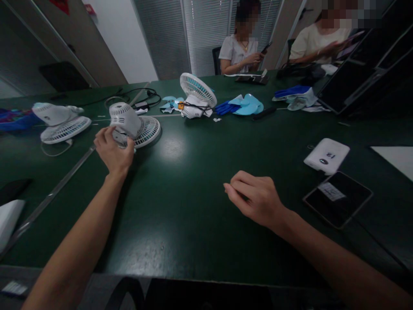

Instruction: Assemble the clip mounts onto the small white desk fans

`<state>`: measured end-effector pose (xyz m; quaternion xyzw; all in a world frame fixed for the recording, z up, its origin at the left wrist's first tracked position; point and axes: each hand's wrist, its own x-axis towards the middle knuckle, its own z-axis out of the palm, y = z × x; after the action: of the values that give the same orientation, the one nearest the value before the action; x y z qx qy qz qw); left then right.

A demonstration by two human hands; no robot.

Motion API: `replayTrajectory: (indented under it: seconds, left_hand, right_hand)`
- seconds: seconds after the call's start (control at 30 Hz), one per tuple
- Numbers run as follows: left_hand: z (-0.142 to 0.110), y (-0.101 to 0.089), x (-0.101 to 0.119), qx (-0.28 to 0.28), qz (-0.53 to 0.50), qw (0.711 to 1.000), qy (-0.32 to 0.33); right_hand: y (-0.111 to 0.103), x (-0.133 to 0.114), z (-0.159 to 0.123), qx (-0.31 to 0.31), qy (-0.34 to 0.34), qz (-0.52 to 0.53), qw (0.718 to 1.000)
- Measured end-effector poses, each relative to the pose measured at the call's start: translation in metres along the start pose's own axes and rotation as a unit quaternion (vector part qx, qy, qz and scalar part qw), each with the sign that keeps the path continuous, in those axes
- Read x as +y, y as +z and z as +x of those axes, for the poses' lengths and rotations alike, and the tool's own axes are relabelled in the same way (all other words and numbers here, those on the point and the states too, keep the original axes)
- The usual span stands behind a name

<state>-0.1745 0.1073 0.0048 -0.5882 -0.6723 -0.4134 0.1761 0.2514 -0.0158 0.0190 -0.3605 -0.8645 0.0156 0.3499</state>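
My left hand (113,150) grips the near side of a white electric fan (125,117), fingers on its body and thumb by the lower edge. This fan lies with its round grille (149,131) down on the table, and my palm hides part of it. Over the middle of the green table (180,193), my right hand (256,196) is closed, thumb pressed against curled fingers. Whether anything small sits inside that pinch cannot be seen.
Left stands a second fan (61,122); at the back, a third fan (196,97) with a bundled cord. Blue fan blades (248,104) lie beside it. A white power bank (327,155) and a black flat device (338,200) lie right. Two people (240,54) sit opposite.
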Motion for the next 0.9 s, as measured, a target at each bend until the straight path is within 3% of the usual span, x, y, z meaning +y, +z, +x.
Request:
replayTrajectory:
  seconds: [0.13,0.2,0.3,0.47,0.67,0.77,0.9]
  left_hand:
    - [0.006,0.012,-0.02,0.016,-0.078,0.984,-0.162]
    - [0.009,0.016,-0.029,-0.002,-0.087,0.974,-0.207]
    - [0.01,0.018,-0.032,-0.041,-0.103,0.97,-0.217]
    - [0.002,0.019,-0.017,-0.093,-0.157,0.963,-0.199]
    - [-0.012,0.025,0.02,-0.148,-0.209,0.954,-0.154]
    - [-0.027,0.023,0.055,-0.2,-0.25,0.943,-0.086]
    - [-0.054,0.015,0.107,-0.285,-0.32,0.902,-0.056]
  right_hand:
    - [0.0,-0.002,0.0,-0.002,0.0,-0.002,1.0]
    - [0.0,-0.002,0.0,-0.006,0.002,0.0,1.0]
    - [0.001,-0.001,0.0,-0.013,0.008,0.007,1.0]
    - [0.002,0.0,0.0,-0.022,0.012,0.019,1.0]
    - [0.004,0.0,-0.001,-0.027,0.013,0.028,0.999]
    - [0.004,0.001,-0.001,-0.034,0.016,0.029,0.999]
    - [0.004,0.0,0.001,-0.059,0.022,0.032,0.998]
